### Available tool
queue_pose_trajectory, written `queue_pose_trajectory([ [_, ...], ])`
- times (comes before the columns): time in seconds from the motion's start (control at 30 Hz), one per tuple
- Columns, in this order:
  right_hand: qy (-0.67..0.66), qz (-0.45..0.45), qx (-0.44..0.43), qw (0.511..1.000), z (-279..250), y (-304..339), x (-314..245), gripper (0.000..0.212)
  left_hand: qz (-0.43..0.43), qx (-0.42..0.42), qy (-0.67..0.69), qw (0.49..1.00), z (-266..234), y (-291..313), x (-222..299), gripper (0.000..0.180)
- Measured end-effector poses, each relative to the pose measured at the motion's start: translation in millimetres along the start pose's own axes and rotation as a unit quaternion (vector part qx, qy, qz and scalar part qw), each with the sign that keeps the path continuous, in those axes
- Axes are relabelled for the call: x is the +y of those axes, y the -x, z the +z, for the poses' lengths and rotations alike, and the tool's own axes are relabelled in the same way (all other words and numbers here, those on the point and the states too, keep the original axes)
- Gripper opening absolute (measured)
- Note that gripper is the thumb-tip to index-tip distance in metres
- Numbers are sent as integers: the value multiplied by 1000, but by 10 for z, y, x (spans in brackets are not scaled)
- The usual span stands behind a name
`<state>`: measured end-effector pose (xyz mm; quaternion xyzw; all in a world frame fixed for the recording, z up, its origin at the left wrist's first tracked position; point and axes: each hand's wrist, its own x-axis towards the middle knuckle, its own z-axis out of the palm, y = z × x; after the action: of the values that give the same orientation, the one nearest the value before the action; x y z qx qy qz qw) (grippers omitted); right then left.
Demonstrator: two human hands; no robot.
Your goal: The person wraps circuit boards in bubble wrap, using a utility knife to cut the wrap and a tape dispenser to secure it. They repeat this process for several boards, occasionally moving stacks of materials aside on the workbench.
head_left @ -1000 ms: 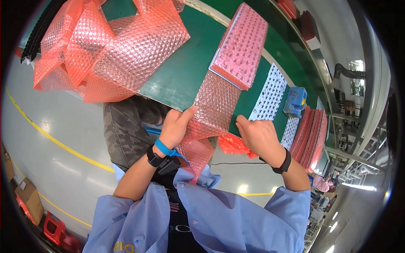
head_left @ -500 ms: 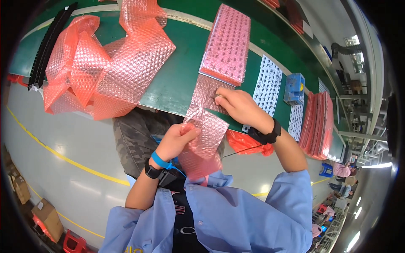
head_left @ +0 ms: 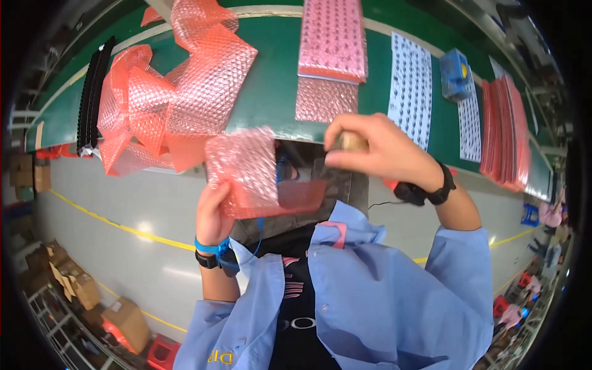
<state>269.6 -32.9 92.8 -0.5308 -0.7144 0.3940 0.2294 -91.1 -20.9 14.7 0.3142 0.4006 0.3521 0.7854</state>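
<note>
A green table [head_left: 271,80] is stretching across the far side, a bubble-wrap heap [head_left: 209,80] lying on its left. By the near edge, a smaller bubble-wrap sheet [head_left: 246,169] is being pinched by the left hand [head_left: 213,213], while the right hand [head_left: 387,148] is curling around a blurred tan object [head_left: 353,141] farther right

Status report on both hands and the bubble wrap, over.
Left hand gripping pink bubble-wrap piece. Right hand holding small tan object, blurred. Another wrap strip juts from under pink stack; neither hand visibly blocked.
</note>
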Motion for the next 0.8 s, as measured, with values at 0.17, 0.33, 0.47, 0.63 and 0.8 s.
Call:
queue_pose_trajectory([
  [0.17, -187, -5, 9, 982, 640, 330, -493, 44, 146, -30, 92, 985, 143, 126, 65, 62],
  [0.33, -302, -8, 127, 945, 892, 1255, -284, 30, 122, -119, 11, 985, 938, 203, 141, 66],
  [0.47, -354, 149, 348, 855, 1060, 2829, 377, 20, 88, -279, -94, 952, 1075, 19, -148, 58],
  [0.63, -543, 320, 522, 574, 2232, 4277, 1944, 23, 20, -235, -208, 949, 938, 28, -560, 43],
  [0.8, -549, 451, 550, 438, 3326, 4550, 3645, 23, 2, -184, -307, 934, 1073, 19, -584, 32],
])
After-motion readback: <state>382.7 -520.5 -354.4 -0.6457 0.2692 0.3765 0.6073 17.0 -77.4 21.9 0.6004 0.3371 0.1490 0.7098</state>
